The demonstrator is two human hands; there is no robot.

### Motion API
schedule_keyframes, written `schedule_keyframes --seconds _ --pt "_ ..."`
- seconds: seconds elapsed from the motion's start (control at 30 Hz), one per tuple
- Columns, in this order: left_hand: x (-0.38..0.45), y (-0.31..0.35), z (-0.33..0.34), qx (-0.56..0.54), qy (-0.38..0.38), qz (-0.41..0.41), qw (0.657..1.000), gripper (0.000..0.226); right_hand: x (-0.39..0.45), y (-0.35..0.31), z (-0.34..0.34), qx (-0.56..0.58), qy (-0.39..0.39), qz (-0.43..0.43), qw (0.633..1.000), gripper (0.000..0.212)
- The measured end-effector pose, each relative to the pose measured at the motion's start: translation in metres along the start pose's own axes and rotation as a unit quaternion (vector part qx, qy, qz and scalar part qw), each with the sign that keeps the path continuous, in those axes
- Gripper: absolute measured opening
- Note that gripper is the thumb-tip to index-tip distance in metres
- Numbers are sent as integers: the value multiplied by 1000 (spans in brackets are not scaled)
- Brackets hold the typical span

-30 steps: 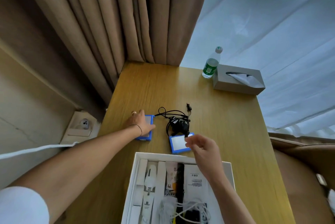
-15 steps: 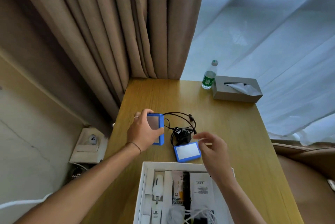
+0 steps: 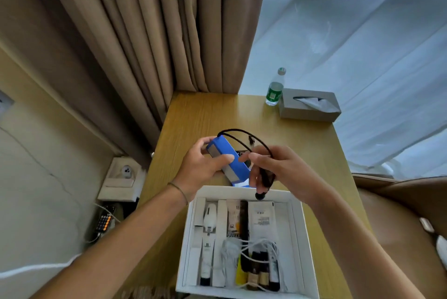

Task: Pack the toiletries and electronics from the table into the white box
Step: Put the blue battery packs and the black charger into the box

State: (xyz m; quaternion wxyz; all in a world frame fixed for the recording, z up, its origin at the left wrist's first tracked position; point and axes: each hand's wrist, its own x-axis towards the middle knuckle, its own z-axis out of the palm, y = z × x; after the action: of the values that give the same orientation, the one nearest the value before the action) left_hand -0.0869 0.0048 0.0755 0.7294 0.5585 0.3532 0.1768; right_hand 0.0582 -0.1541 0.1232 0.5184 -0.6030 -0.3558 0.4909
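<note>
A person is standing over a wooden table (image 3: 205, 114), looking down at both bare hands held just above the far edge of an open white box (image 3: 301, 226). The left hand (image 3: 200, 168) is gripping a blue-cased rectangular device (image 3: 228, 159) across its width, thumb on the near side and fingers wrapped around the far end, holding it tilted in the air. The right hand (image 3: 283, 170) is pinching a black cable (image 3: 244, 136) between thumb and fingertips; the cable is looping up and over toward the blue device, and a dark plug end is hanging below the fingers, near the box rim. A corner of a second blue item is peeking out beneath the hands; most of it is hidden.

The box is already holding white tubes, a dark comb-like item, a printed sachet, small bottles and coiled white cables (image 3: 251, 246). At the table's far right corner, a water bottle (image 3: 274, 89) is standing beside a tissue box (image 3: 309, 105).

The blue device looks rigid, light and smooth, probably rubbery-edged, so holding its long sides should be secure. The cable is limp and springy, likely to uncoil or snag on the box rim; gathering its loops together would probably handle best.
</note>
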Motion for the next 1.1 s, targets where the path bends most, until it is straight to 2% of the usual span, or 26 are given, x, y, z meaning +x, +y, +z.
schedule_keyframes --seconds 0.17,0.23,0.3,0.37,0.5,0.53,0.6,0.7,0.73,0.8,0.9,1.1 --pt "-27 -20 -4 -107 -104 -102 984 61 -27 20 2 -15 -57 28 998 18" --pt "-37 -30 -5 -134 -123 -138 973 67 -34 30 5 -37 -62 65 995 23" --pt "-45 -41 -5 -169 -143 -170 960 61 -39 40 10 -32 -56 89 994 29" --pt "-50 -53 -7 -210 -162 -200 943 58 -43 46 13 -20 -53 96 994 31" --pt "-54 -75 -19 -309 -224 -252 889 77 -50 51 14 -22 -70 92 993 32" --pt "-53 -79 -20 -325 -228 -265 879 75 -51 52 13 -26 -80 91 992 32" --pt "-49 -86 -17 -341 -216 -287 869 53 -54 51 15 -63 -107 88 988 33" --pt "-41 -95 -5 -245 -148 -287 914 22 -58 51 20 -156 -142 75 975 33" --pt "-38 -99 -3 -218 -124 -280 927 23 -59 52 22 -175 -154 70 970 36" --pt "-32 -104 -1 -190 -99 -282 935 40 -62 57 24 -198 -166 74 963 48" --pt "-26 -108 1 -158 -92 -288 940 50 -63 71 18 -220 -143 112 958 61" --pt "-17 -127 7 -88 -1 -266 960 50 -62 99 8 -331 -148 146 921 51"
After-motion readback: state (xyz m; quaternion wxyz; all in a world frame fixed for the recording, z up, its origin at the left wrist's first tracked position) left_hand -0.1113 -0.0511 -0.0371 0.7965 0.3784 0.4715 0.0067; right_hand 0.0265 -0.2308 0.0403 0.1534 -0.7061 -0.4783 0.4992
